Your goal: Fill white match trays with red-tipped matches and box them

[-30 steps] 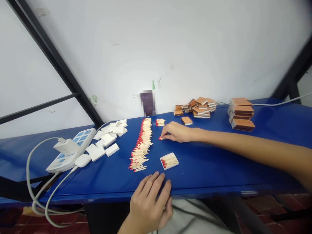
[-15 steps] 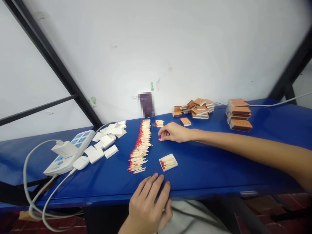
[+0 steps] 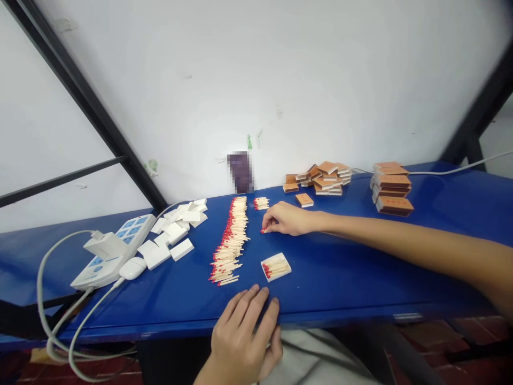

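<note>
My right hand [image 3: 287, 218] is pinched round a few matches [image 3: 263, 231], whose red heads poke out beyond the fingertips; the rest of them is hidden. Behind it lies a small group of matches [image 3: 262, 203]. To its left runs a long row of red-headed matches [image 3: 234, 235]. A white matchbox tray [image 3: 287, 270] partly filled with matches lies between my two hands. My left hand [image 3: 245, 331] rests at the table's front edge with fingers stretched out and holds nothing.
White matchbox trays [image 3: 182, 249] lie piled on the left beside a power strip [image 3: 120, 248] with a charger and cables. Orange matchboxes [image 3: 328, 179] are heaped at the back right. A stack of matchboxes [image 3: 395, 205] stands farther right. The blue table [image 3: 332, 289] meets the wall.
My right hand has shifted very slightly, with the matches still pinched at its fingertips. My left hand stays where it was.
</note>
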{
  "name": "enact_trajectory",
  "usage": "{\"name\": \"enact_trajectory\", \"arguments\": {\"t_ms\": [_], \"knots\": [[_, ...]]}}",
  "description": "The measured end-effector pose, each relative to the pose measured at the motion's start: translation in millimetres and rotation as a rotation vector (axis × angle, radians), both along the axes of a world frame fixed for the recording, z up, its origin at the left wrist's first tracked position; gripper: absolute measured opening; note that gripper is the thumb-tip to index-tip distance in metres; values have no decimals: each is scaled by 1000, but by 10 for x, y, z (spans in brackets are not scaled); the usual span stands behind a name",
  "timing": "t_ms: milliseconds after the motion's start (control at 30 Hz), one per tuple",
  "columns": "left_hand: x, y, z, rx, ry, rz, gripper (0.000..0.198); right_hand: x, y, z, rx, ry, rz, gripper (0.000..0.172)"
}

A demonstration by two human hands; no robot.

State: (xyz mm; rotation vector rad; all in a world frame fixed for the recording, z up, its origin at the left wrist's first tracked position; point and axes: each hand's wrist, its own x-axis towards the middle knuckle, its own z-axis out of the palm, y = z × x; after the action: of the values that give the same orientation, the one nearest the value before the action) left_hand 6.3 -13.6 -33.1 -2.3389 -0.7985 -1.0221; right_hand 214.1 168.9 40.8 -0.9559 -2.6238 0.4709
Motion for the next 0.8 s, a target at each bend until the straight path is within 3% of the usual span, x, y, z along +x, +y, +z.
{"name": "enact_trajectory", "arguments": {"t_ms": [267,600,800], "knots": [[-5,-7,-20,-8,-3,-15,29,-19,-57,40,-34,-77,-35,16],[3,1,-12,-12,-5,-17,29,-35,-234,40,236,-276,19,13],[1,1,-32,-12,-16,-21,29,-27,-230,68,218,-299,34,9]]}}
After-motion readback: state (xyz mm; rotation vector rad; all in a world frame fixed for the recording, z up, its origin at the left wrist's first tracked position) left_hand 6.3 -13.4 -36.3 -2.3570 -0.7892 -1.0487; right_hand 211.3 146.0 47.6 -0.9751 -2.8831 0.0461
